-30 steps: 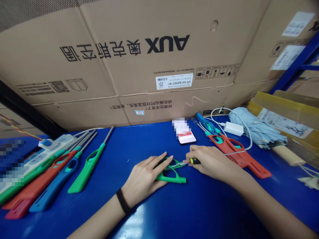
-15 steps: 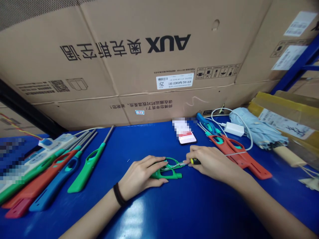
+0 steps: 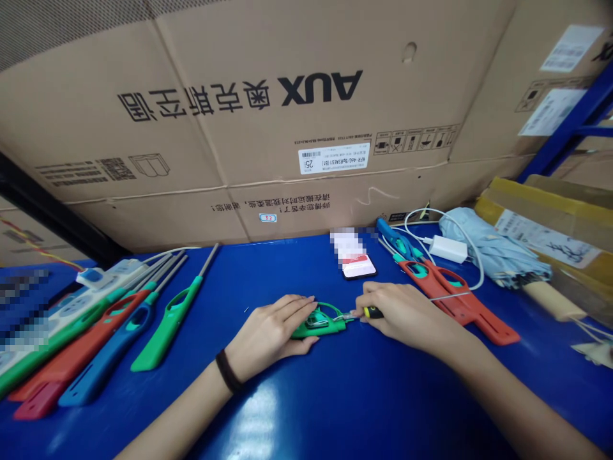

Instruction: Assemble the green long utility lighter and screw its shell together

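Note:
My left hand is closed over the near end of a green lighter casing on the blue table. The casing's two halves stand apart at the trigger loop, and wires and small inner parts show between them. At the casing's front end, the thumb and fingertips of my right hand pinch the pale metal end piece of the wires. The same hand keeps hold of a tool with a yellow-and-black handle; the remainder of that tool is hidden by the palm.
Several long-nosed lighters, among them a green one, lie on the left beside a white power strip. Ahead lies a phone. Bundled red lighters, a white charger and a folded umbrella are on the right. Cardboard stands behind.
The green casing has tilted in my left hand, and its near half has moved up closer to the other half. My right hand has shifted slightly left, still pinching the end piece.

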Demonstrator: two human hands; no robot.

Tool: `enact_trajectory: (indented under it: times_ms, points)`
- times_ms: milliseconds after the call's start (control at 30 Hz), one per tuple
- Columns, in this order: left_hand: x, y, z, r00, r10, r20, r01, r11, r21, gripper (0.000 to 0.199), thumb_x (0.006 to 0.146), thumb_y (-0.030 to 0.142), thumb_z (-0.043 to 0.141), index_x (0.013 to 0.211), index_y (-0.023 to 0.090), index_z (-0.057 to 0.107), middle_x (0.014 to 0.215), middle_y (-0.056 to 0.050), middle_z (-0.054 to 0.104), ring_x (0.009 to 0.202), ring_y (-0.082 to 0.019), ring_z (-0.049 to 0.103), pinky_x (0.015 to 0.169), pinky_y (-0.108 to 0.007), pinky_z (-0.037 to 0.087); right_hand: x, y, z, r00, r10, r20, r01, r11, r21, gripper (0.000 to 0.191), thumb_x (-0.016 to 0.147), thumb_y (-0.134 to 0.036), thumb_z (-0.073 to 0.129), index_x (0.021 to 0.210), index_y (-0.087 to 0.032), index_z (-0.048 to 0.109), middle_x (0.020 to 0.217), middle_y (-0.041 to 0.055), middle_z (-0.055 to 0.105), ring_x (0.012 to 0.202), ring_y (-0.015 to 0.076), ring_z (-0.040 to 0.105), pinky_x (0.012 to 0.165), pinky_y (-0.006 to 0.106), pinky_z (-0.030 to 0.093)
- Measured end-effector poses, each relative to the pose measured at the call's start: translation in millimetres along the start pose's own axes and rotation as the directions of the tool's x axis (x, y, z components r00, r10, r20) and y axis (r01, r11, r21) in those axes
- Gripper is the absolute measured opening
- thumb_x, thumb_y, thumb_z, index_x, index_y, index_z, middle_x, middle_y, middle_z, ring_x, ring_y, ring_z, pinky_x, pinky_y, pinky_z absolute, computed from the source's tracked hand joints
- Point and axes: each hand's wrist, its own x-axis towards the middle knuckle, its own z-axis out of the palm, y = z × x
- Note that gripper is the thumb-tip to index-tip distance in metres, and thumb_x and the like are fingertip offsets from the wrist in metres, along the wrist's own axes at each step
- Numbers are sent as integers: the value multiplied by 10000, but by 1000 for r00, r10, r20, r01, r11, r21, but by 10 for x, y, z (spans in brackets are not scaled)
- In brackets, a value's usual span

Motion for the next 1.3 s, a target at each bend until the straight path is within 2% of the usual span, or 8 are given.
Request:
enact_trajectory:
  times_ms: [133, 233, 400, 667, 833, 967, 1133, 1300]
  points:
    - [1, 15, 10, 996, -76, -49, 72, 995, -71, 431, 870, 387, 581, 1225, 149, 532, 1171, -90, 657, 985, -206, 654, 818, -325, 573, 13, 5, 16, 1000, -2, -5, 2, 1000, -5, 135, 785, -105, 623, 778, -231, 670, 799, 1, 606, 710, 169, 609, 533, 250, 285]
    - [15, 37, 29, 987, -157, -41, 151, 981, -121, 451, 888, 375, 561, 1288, 180, 488, 1185, -79, 645, 1007, -201, 642, 828, -332, 567, 19, 20, 33, 1000, -7, -12, 7, 1000, -5, 135, 796, -117, 621, 801, -240, 676, 799, 0, 609, 705, 166, 610, 525, 248, 276]
    - [34, 57, 40, 985, -172, 14, 172, 972, -160, 345, 910, 362, 530, 1230, 235, 562, 1206, -44, 634, 1002, -200, 635, 831, -351, 562, 6, 36, 48, 1000, -16, -24, 16, 1000, 4, 136, 799, -119, 622, 798, -243, 678, 794, -2, 608, 691, 160, 606, 523, 249, 270]
    - [67, 110, 46, 975, -223, 28, 221, 930, -295, 261, 911, 319, 537, 1152, 301, 636, 1234, -7, 620, 1032, -190, 617, 867, -343, 534, 7, 27, 49, 1000, -13, -24, 13, 1000, 16, 137, 792, -109, 623, 776, -235, 675, 793, 0, 607, 682, 160, 603, 524, 248, 271]
    - [109, 110, 48, 960, -260, 103, 280, 890, -360, 251, 893, 320, 565, 1128, 330, 655, 1240, 11, 618, 1041, -200, 609, 895, -364, 511, 19, 42, 28, 1000, -9, -10, 9, 1000, 23, 152, 779, -91, 624, 767, -232, 678, 810, 2, 629, 699, 165, 614, 538, 247, 296]
    - [188, 105, 24, 920, -343, 187, 391, 831, -395, 215, 855, 326, 619, 1055, 363, 688, 1180, 29, 649, 1015, -200, 616, 901, -370, 500, 46, 73, 51, 1000, 3, -27, -1, 997, 81, 120, 784, -152, 642, 818, -255, 692, 827, -7, 682, 762, 183, 637, 564, 249, 324]
    - [302, 88, 10, 895, -360, 262, 443, 779, -444, 186, 805, 288, 679, 974, 355, 719, 1120, 28, 677, 1000, -199, 621, 885, -356, 496, 70, 65, 67, 998, 60, -32, -54, 987, 151, 100, 749, -230, 696, 841, -267, 686, 810, -24, 717, 775, 200, 656, 569, 253, 344]
    - [320, 83, 2, 882, -400, 248, 471, 750, -464, 193, 765, 306, 718, 956, 290, 692, 1079, 21, 695, 1000, -196, 628, 916, -354, 479, 67, 72, 63, 998, 60, -25, -55, 986, 160, 112, 736, -245, 713, 841, -274, 686, 827, -25, 721, 799, 203, 656, 583, 254, 354]
